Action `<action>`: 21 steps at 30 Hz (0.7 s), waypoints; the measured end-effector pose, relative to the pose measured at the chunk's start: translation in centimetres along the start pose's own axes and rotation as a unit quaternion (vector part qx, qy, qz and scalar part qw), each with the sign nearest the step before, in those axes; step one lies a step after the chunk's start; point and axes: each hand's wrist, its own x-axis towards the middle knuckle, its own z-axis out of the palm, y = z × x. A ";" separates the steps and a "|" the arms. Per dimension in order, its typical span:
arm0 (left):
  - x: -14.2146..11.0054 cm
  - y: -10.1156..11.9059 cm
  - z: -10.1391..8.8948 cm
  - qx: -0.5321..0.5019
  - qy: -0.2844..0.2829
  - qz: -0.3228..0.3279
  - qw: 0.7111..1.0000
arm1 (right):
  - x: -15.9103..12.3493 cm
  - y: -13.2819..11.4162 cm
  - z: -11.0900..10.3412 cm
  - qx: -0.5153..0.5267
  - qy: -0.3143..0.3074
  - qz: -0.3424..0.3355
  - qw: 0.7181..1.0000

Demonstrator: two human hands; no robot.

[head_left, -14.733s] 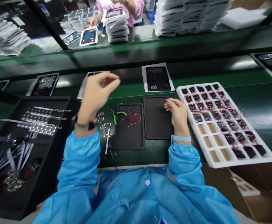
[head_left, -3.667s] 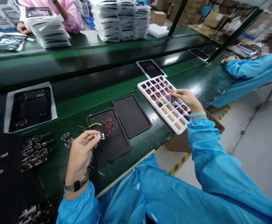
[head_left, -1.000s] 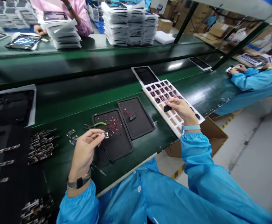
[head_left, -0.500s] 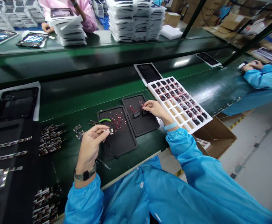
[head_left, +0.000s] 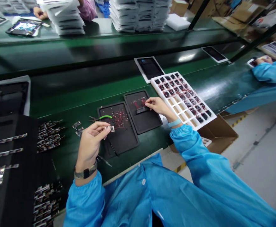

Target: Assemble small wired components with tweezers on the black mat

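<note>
My left hand [head_left: 94,135] pinches a small circuit board [head_left: 111,128] over the left black tray [head_left: 126,142]. A dark strip hangs below the board. Loose red wires with white ends [head_left: 119,118] lie in that tray, and pliers with green handles [head_left: 105,117] rest across its left edge. My right hand [head_left: 157,105] is closed, fingertips on a small black block with red wires [head_left: 147,109] in the right black tray [head_left: 149,124]. A similar black block [head_left: 140,110] sits end to end with it. The right fingertips partly hide the held block.
A white foam tray [head_left: 192,126] of black wired blocks stands at right, several front-left cells bare. Circuit strips [head_left: 49,135] and a black bin [head_left: 12,151] are at left. Tablet housings [head_left: 149,67] lie on the green bench. A co-worker's hand [head_left: 264,59] is at far right.
My right hand has carried a black wired block from the foam tray into the right black tray, now against the first block. My left hand keeps hold of the circuit board.
</note>
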 end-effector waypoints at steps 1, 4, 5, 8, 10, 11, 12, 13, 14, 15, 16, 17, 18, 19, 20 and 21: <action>0.0 0.0 0.0 0.001 0.001 0.000 1.000 | -0.1 0.1 -0.3 -0.006 -0.004 -0.006 1.000; 0.0 0.1 0.0 0.000 0.006 0.001 1.000 | -1.0 0.5 -0.9 -0.034 -0.003 -0.021 0.999; -0.1 0.1 0.0 -0.001 0.008 0.001 1.000 | -1.6 0.6 -0.9 -0.054 0.005 -0.026 0.998; -0.1 0.2 0.0 0.000 0.013 -0.002 1.000 | -3.6 0.2 0.4 -0.142 0.044 -0.039 0.988; -0.1 0.3 0.1 0.002 0.012 -0.001 1.000 | -4.8 -0.7 2.4 -0.202 0.077 -0.054 0.975; -0.1 0.3 0.1 0.003 0.012 -0.001 1.000 | -5.1 -1.2 3.6 -0.225 0.093 -0.061 0.968; -0.1 0.3 0.1 0.004 0.013 0.000 1.000 | -5.3 -1.6 4.7 -0.243 0.108 -0.063 0.962; -0.1 0.3 0.1 0.005 0.014 -0.001 1.000 | -5.2 -2.1 5.8 -0.255 0.121 -0.059 0.958; -0.1 0.3 0.1 0.005 0.014 -0.002 1.000 | -4.8 -2.4 6.6 -0.262 0.130 -0.054 0.955; -0.1 0.3 0.1 0.005 0.013 -0.004 1.000 | -4.3 -2.5 7.2 -0.268 0.134 -0.048 0.953; -0.1 0.2 0.1 0.004 0.012 -0.005 1.000 | -3.6 -2.6 7.4 -0.270 0.129 -0.049 0.953; -0.1 0.2 0.1 0.002 0.011 -0.006 1.000 | -2.8 -2.5 7.2 -0.271 0.114 -0.057 0.954; 0.0 0.1 0.1 0.001 0.010 -0.006 1.000 | -2.0 -2.3 6.7 -0.270 0.087 -0.073 0.956; 0.0 0.1 0.1 -0.001 0.009 -0.004 1.000 | -1.1 -2.1 6.0 -0.266 0.052 -0.096 0.958; 0.0 0.0 0.1 -0.001 0.009 -0.002 1.000 | -0.2 -2.0 5.0 -0.261 0.013 -0.120 0.958; 0.0 0.0 0.0 -0.001 0.008 0.000 1.000 | 0.6 -1.8 4.1 -0.257 -0.023 -0.143 0.955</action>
